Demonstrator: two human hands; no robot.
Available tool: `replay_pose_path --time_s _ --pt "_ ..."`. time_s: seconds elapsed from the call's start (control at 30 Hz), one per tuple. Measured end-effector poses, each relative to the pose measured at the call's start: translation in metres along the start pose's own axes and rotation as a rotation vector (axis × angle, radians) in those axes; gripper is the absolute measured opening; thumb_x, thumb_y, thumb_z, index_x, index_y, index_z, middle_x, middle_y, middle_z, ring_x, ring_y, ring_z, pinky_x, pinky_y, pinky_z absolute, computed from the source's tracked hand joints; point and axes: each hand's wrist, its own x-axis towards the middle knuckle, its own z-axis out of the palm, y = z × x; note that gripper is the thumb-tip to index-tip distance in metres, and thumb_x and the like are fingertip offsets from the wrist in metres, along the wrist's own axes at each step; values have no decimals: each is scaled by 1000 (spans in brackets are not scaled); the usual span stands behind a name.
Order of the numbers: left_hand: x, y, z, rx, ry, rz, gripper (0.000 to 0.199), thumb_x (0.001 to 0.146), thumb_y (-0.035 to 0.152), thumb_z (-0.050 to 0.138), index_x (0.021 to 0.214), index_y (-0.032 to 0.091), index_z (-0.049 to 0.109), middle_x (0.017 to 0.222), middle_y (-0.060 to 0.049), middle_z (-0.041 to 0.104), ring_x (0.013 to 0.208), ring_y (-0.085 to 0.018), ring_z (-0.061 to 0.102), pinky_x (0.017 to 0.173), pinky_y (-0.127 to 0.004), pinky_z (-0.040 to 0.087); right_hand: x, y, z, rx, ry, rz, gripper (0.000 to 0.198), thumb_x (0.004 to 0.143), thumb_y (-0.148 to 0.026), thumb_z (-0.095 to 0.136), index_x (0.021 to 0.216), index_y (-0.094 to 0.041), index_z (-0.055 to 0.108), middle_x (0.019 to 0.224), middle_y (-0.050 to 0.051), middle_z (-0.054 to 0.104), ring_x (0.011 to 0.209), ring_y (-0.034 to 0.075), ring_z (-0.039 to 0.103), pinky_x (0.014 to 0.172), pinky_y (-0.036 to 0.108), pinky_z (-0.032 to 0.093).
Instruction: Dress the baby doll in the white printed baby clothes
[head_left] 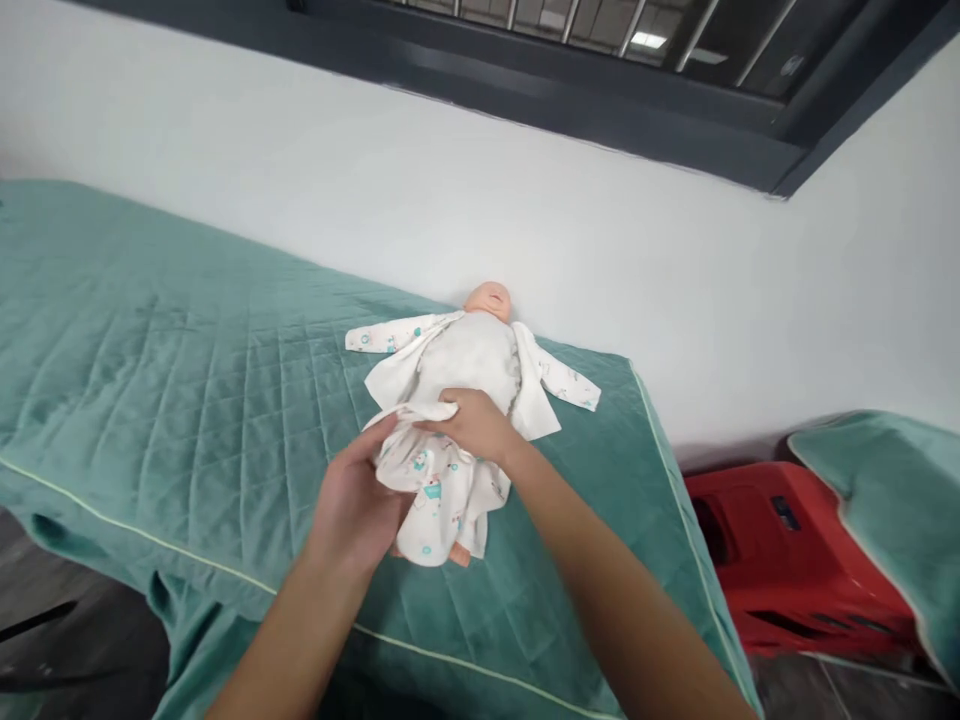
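Note:
A baby doll [489, 298] lies on its back on the green quilted cover, its head by the wall. Its white printed jacket [568, 382] is spread open at the front, sleeves out to both sides, over a pale grey-white torso [471, 352]. White printed pants [442, 490] cover the doll's legs, and a bit of foot shows below the hem. My left hand [360, 500] grips the pants at the left of the waistband. My right hand [476, 425] pinches the waistband's upper edge near the doll's middle. The fingertips of both hands are partly hidden by cloth.
The green quilted cover [225, 420] drapes over the bed and its front edge. A white wall [637, 250] stands behind, below a dark window frame [525, 90] with bars. On the right, a red plastic chair [795, 540] stands on the floor beside another green cloth [892, 500].

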Motion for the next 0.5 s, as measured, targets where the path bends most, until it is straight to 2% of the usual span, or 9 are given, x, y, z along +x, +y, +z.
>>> replay_pose_path --time_s 0.1,0.23,0.37,0.5 --pt "-27 -12 0 -74 130 30 31 87 18 59 116 15 69 109 -9 75 98 -25 73 85 -35 62 -2 -2 1 -228 -28 -13 19 81 -40 66 84 -21 68 84 2 71 78 17 59 65 25 36" --pt "-61 -31 8 -103 157 -10 32 89 22 59 119 23 70 117 -8 73 115 -25 68 88 -33 62 -8 -7 -1 -422 -91 6 16 81 -30 62 91 -24 73 95 5 75 89 22 63 69 28 38" --pt "-78 -48 -9 -52 274 -27 25 86 20 64 109 27 71 114 -7 74 113 -23 69 84 -31 63 -12 -10 -1 -445 -108 -14 20 83 -29 58 93 -24 75 96 5 76 89 22 64 69 29 39" --pt "-78 -55 -38 48 398 -27 16 80 15 72 94 24 70 113 -4 74 98 -19 72 69 -26 62 -16 -6 0 -414 -138 -77 20 81 -22 58 92 -26 75 97 1 76 91 19 65 70 27 39"
